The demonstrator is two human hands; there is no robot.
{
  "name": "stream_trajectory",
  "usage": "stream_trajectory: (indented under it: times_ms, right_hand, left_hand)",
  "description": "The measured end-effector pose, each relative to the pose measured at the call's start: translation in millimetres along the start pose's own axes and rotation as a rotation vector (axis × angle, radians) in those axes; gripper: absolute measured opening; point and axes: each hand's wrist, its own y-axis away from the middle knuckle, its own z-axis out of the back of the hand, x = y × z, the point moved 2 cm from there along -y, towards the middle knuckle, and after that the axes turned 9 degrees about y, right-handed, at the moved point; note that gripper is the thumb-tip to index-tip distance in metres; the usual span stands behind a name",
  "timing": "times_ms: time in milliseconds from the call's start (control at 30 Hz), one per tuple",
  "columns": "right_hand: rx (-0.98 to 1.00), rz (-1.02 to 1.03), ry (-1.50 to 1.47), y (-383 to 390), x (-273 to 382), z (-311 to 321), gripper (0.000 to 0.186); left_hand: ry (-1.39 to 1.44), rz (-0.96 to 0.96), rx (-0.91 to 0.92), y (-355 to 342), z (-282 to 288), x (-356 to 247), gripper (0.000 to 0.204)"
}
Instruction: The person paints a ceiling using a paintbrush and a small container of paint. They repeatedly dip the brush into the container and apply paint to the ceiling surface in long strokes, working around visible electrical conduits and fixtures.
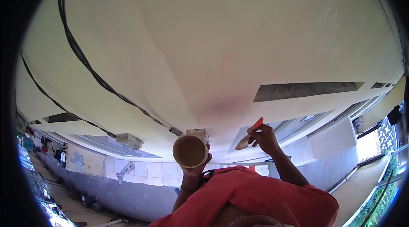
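My left hand [195, 171] is wrapped round a round, open paint tub [175, 150], its mouth turned toward the camera. The inside looks pale beige; how much paint it holds I cannot tell. To the right, my right hand [265, 138] is raised and closed on a paintbrush [243, 143]. The brush's orange handle points up and its pale bristles hang down to the left. Bristles and tub are apart. A broad cream-white painted surface [221, 44] fills the view above both hands; whether the brush touches it I cannot tell.
Dark twisted cables [87, 63] run down the cream surface to a pale box behind the tub. Another thin cable [47, 95] ends at a second white box [129, 141]. A dark grey slot [306, 91] opens at right. Below left runs a grey low wall [115, 195].
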Motion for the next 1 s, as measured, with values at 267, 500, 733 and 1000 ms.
stream_trajectory:
  times_ms: [267,500,733,1000]
  right_hand:
    - [-0.318,0.021,0.245,8,-75,23,0.042]
    - [-0.352,-0.167,-0.418,29,-112,48,0.03]
    - [0.016,-0.215,-0.747,80,-183,47,0.047]
    - [0.384,0.278,-0.85,58,5,43,0.039]
  left_hand:
    - [0.002,0.107,0.026,-7,4,11,0.065]
    - [0.045,0.189,0.075,-10,0,20,0.066]
    - [0.089,0.156,0.044,-7,-4,15,0.075]
    - [-0.107,0.083,0.097,-14,-14,4,0.069]
